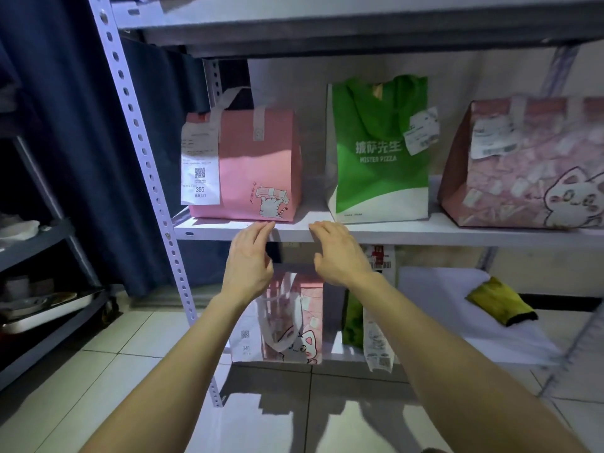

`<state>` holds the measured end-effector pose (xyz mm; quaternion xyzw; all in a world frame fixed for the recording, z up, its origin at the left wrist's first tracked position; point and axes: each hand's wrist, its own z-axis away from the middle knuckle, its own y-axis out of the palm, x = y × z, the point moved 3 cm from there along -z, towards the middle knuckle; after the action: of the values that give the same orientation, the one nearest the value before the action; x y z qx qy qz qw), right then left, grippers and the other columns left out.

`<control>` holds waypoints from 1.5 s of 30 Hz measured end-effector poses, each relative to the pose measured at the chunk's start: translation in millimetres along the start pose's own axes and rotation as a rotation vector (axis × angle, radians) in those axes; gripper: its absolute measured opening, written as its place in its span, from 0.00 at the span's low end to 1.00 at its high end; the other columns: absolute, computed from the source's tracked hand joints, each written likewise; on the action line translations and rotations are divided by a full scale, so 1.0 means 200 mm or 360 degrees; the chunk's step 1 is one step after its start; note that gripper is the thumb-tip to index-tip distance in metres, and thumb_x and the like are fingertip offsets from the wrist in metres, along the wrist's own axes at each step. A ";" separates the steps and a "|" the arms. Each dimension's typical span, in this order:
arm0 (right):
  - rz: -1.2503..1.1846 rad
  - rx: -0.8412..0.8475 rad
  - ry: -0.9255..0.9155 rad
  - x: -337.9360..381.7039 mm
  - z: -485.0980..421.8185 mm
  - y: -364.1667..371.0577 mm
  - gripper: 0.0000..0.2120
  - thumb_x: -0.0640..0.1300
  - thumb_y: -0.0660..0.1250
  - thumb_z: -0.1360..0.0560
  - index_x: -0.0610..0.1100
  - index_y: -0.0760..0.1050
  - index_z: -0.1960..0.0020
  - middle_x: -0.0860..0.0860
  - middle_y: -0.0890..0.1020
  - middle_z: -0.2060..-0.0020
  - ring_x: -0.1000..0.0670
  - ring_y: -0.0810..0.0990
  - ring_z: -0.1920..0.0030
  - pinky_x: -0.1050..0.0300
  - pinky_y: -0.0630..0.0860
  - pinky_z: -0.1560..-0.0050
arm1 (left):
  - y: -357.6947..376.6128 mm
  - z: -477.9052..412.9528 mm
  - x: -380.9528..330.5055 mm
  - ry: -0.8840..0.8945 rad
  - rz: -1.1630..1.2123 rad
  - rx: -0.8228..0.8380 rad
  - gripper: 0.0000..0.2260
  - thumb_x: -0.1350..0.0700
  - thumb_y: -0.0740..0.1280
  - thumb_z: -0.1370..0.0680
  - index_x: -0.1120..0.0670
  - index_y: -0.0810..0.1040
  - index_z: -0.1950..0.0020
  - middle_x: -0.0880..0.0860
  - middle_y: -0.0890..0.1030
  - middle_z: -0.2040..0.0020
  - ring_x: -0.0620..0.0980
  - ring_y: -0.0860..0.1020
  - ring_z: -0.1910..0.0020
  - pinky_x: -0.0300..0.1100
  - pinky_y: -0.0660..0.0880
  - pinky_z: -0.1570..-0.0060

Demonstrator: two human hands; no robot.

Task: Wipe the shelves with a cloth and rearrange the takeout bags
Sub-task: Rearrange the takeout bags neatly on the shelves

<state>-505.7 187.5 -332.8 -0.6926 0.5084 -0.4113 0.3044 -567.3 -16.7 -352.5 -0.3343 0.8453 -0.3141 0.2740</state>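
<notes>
L hand [250,259]: empty, fingers loosely bent & a bit apart, tips at the front lip of the mid shelf [425,232]; couldn't tell if they touched it.
R hand [340,253]: also empty, fingers relaxed & spread, tips at the same lip, just beside the L hand.
Cloth [500,302]: yellow-green, lay crumpled on the lower shelf [457,325], far R, well apart from both hands.
Mid-shelf bags: pink bag [248,165] on the L w/ long receipt on its front; green pizza bag [379,152] in the middle; cat-print bag [529,165] on the R. All upright, gaps between them.
Lower-shelf bags: small cat bag [287,322] behind the forearms; something green beside it, mostly hidden.
Step (my guess): rearranging, not wiping, since neither hand held the cloth.
Risk 1: hands pointed at the gap btw pink & green bags; a wide reach could knock either one over or push it off the back.
Risk 2: pink bag sat close to the front edge, so a sideways drag might tip it off.
Risk 3: loose receipts could snag & tear.
Risk 4: dim light made edges hard to judge.
</notes>
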 end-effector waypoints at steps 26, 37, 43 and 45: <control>-0.0642 -0.0645 0.0818 -0.67 0.01 -0.61 0.16 0.49 0.69 0.17 0.41 0.78 0.34 0.43 0.82 0.40 0.40 0.80 0.38 0.44 0.77 0.36 | 0.13 -0.57 -0.65 -0.0535 0.0978 -0.0046 0.29 0.42 0.68 0.15 0.51 0.66 0.18 0.54 0.78 0.24 0.56 0.76 0.26 0.49 0.71 0.28; -0.0851 -0.1053 0.0585 -0.43 0.49 -0.68 0.11 0.48 0.64 0.14 0.42 0.80 0.41 0.48 0.86 0.55 0.46 0.83 0.55 0.40 0.80 0.49 | -0.12 -0.25 -0.82 0.0026 0.1011 -0.0594 0.15 0.52 0.63 0.11 0.56 0.71 0.26 0.40 0.81 0.56 0.43 0.79 0.63 0.44 0.77 0.67; -0.0892 -0.1279 0.0632 -0.51 0.94 -0.69 0.09 0.47 0.63 0.15 0.48 0.82 0.42 0.60 0.84 0.59 0.57 0.80 0.59 0.64 0.74 0.63 | -0.03 0.02 -1.06 0.0149 0.1250 -0.0519 0.12 0.52 0.64 0.12 0.50 0.71 0.28 0.32 0.82 0.46 0.38 0.82 0.55 0.37 0.81 0.59; -0.0891 -0.1337 0.0703 -0.57 1.12 -0.66 0.10 0.48 0.62 0.16 0.48 0.82 0.41 0.61 0.83 0.58 0.57 0.79 0.61 0.67 0.72 0.65 | 0.07 0.12 -1.16 0.0206 0.1330 -0.0435 0.12 0.53 0.65 0.12 0.50 0.72 0.29 0.36 0.83 0.48 0.41 0.83 0.58 0.36 0.81 0.63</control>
<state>-265.5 335.9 -357.9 -0.7604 0.4771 -0.3738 -0.2332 -410.7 153.6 -320.0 0.0231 0.9570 -0.0820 0.2774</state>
